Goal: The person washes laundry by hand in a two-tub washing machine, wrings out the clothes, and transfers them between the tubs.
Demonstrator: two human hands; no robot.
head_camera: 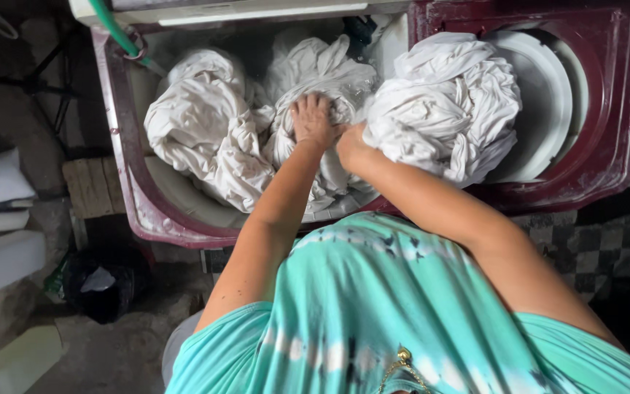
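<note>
Pressing down with spread fingers, my left hand (313, 120) lies flat and open on the middle bundle of wet white twisted cloth (315, 80); it closes around nothing, it only pushes on the top of the bundle. About my right hand (351, 144) I cannot tell how far it is open, because the fingers are hidden under the big crumpled white cloth mass (446, 106) at 2 o'clock from my left hand; this hand seems to carry or lift the mass from below. The mass sits over the edge between the two openings of the dark red plastic twin-tub washing machine (607, 146). In my judgement the moving of laundry is partly done: this one mass is already up out of the wash tub, while the middle bundle and another wrung white cloth roll (202, 124) at 9 o'clock are still inside the pale wash tub (184, 201). The round white plastic spinner lid (541, 102) at 3 o'clock looks to have no cloth on it yet. The cloths are soft cotton-like fabric, heavy with water, with deep folds and rope-like twists. The machine top is smooth and hard, dusty with pale marks. A green hose (114, 29) enters at 11 o'clock.
</note>
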